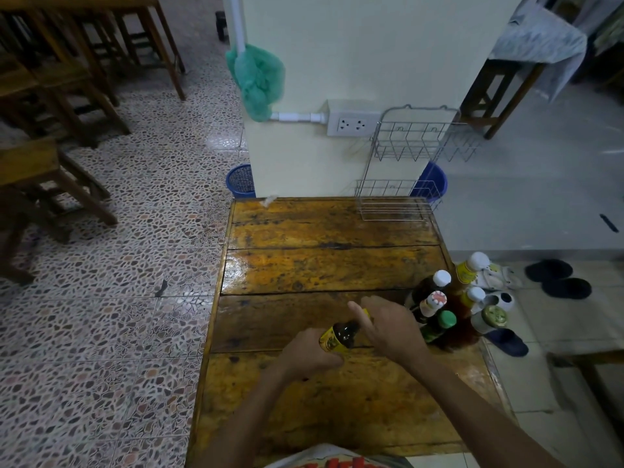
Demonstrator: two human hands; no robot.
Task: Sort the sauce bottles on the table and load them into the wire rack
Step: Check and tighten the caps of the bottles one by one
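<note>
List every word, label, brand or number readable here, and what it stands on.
None can be read.
Dark bottle held in both hands: yellow label, print blurred.
Yellow-labelled bottle in the cluster at the table's right edge: print too small.
Gold cap: pattern only, unreadable.
Shirt at the bottom edge: red lettering, cut off.

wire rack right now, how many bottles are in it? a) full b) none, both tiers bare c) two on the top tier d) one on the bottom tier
b: both tiers of the wire rack at the far right of the table show only bare wire, while the cluster of bottles stands at the table's right edge and the left hand grips a dark bottle with the right hand at its top.
</note>
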